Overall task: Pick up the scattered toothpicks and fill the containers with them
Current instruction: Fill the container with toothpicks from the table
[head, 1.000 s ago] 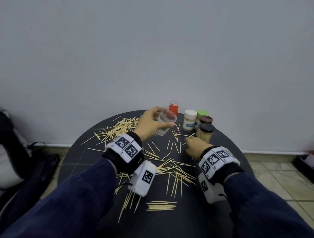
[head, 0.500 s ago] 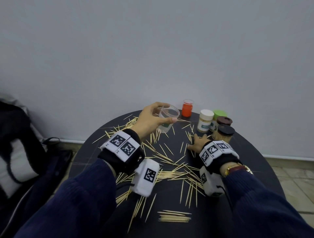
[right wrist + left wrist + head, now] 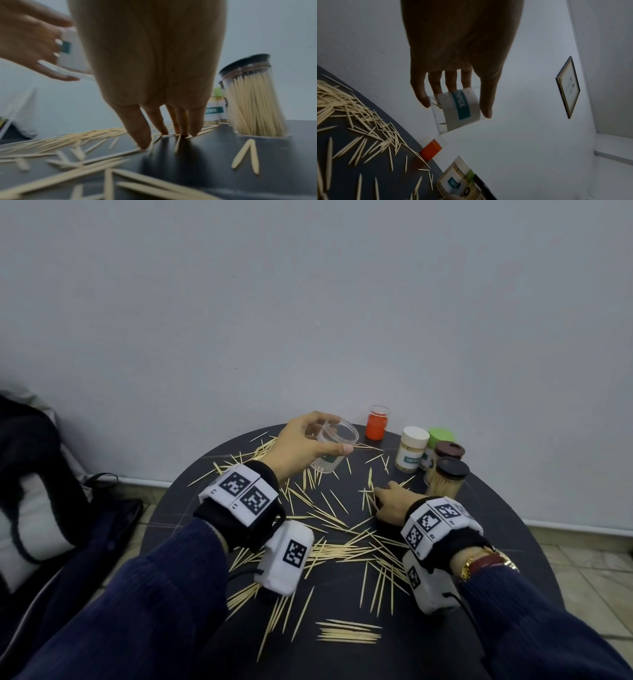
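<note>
A clear, open jar [image 3: 331, 447] with a white-and-teal label sits tilted between the left thumb and fingers [image 3: 421, 93], nearly empty. Pale wooden toothpicks [image 3: 342, 546] lie scattered flat under and around the right fingertips [image 3: 143, 143]; a full black-lidded jar [image 3: 254, 102] stands upright just beside them.

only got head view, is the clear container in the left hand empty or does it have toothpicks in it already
Observer: Left wrist view shows the left hand gripping the clear container, with what look like a few toothpicks inside.
Operator: right hand got any yet
Observer: Not yet. Right wrist view shows the right hand with straight fingertips touching the table among loose toothpicks, pinching none.
</note>
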Motion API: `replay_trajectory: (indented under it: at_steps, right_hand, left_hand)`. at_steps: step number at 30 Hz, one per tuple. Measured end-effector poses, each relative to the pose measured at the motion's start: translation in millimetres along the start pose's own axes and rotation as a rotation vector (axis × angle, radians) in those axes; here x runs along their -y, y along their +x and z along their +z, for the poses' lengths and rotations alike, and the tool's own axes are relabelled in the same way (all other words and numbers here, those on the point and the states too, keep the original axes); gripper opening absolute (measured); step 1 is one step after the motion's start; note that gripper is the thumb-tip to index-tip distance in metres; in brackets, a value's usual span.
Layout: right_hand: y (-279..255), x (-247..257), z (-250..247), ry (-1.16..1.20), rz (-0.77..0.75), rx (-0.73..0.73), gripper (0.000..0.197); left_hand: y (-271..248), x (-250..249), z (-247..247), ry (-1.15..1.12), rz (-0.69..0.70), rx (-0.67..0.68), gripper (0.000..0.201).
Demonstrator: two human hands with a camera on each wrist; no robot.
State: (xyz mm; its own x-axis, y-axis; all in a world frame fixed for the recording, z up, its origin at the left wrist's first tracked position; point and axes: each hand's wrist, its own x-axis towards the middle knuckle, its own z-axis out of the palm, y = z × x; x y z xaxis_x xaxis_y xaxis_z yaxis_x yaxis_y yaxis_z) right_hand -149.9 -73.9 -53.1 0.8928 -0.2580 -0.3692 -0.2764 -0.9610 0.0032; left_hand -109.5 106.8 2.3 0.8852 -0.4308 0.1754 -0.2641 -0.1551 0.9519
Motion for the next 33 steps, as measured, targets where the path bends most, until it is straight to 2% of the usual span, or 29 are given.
replay_trajectory:
  at_steps: [3, 5, 9, 12, 16, 22, 29, 33]
  right_hand:
    - [-10, 6, -1, -0.014, -0.099, 0.048, 0.045]
    - [-13, 6, -7, -0.001, -0.126, 0.028, 0.044]
    - [-5, -9, -17, -0.003, -0.029, -0.054, 0.043]
    - [-1, -18, -17, -0.046, 0.044, -0.034, 0.043]
    - [6, -21, -19, -0.070, 0.084, 0.004, 0.053]
    - [6, -14, -13, -0.152, 0.115, 0.012, 0.044]
    - [-10, -7, -8, -0.105, 0.004, 0.092, 0.051]
    - [-22, -11, -17, 0.080, -0.076, 0.156, 0.057]
  left_hand:
    - [-3, -2, -1, -0.004, 0.006, -0.006, 0.055]
    - [-5, -3, -1, 0.001, 0.007, -0.002, 0.055]
    - [-7, -5, -1, -0.001, 0.004, 0.008, 0.056]
    - [-7, -6, -1, 0.001, 0.000, 0.016, 0.057]
    - [-6, -5, -4, 0.006, 0.003, 0.012, 0.057]
    - [-8, -6, -9, 0.032, 0.005, 0.016, 0.058]
    - [-12, -10, -12, 0.031, -0.003, 0.018, 0.056]
    - [-15, -11, -13, 0.011, 0.002, 0.009, 0.054]
